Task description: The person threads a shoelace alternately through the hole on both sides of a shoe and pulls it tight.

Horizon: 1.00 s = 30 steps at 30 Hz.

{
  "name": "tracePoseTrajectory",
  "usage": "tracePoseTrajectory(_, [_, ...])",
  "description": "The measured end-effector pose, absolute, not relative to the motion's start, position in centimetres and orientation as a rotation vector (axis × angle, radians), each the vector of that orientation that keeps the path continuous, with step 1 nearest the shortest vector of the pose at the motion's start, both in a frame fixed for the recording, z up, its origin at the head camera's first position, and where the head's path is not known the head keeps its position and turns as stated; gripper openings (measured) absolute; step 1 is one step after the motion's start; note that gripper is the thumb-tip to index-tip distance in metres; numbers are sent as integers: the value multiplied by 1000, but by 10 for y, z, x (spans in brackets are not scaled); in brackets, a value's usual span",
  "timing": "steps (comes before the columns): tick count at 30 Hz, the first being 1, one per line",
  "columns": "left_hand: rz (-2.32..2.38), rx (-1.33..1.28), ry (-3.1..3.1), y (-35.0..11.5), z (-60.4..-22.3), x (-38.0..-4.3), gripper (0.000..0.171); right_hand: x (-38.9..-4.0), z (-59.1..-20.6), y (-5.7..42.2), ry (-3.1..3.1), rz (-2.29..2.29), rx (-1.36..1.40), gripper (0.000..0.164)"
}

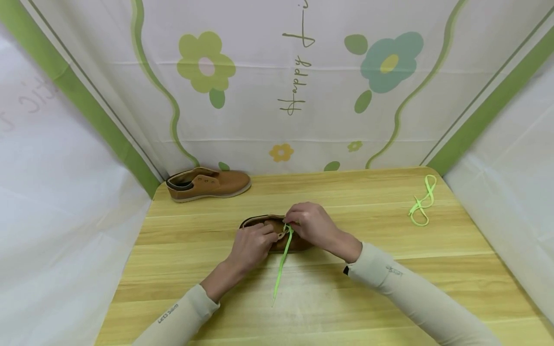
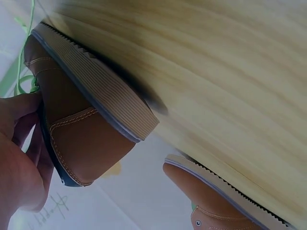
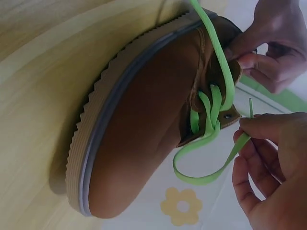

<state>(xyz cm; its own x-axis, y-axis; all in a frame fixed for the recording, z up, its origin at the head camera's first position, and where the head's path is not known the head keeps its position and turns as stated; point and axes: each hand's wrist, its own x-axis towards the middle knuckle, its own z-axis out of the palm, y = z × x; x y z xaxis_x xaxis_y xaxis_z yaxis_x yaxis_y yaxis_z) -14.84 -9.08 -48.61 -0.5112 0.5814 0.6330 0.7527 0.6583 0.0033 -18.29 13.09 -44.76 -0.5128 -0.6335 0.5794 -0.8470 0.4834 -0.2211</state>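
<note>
A brown leather shoe stands on the table in front of me, toe to the right in the head view. My left hand pinches the shoe's upper at the opening, by the tongue and eyelet flap. Between thumb and fingertips my right hand holds a bright green shoelace close to its tip, right beside an open eyelet. The lace passes through several eyelets. Its other end hangs over the near side of the shoe in the head view.
A second brown shoe, unlaced, stands at the back left of the wooden table. Another green shoelace lies loosely looped at the back right. White flowered cloth closes off the back and sides.
</note>
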Motion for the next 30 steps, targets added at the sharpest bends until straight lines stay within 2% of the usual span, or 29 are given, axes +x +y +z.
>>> tracePoseTrajectory(7, [-341, -1037, -2270, -91, -486, -147, 25, -181, -453, 126, -2284, 544, 1273, 18])
tracePoseTrajectory(13, [-324, -1046, -2282, -91, -488, -147, 26, -179, -458, 121, -2268, 472, 1305, 13])
tracePoseTrajectory(30, [-344, -1032, -2306, -91, -488, -147, 26, -177, -465, 119, -2281, 355, 1346, 14])
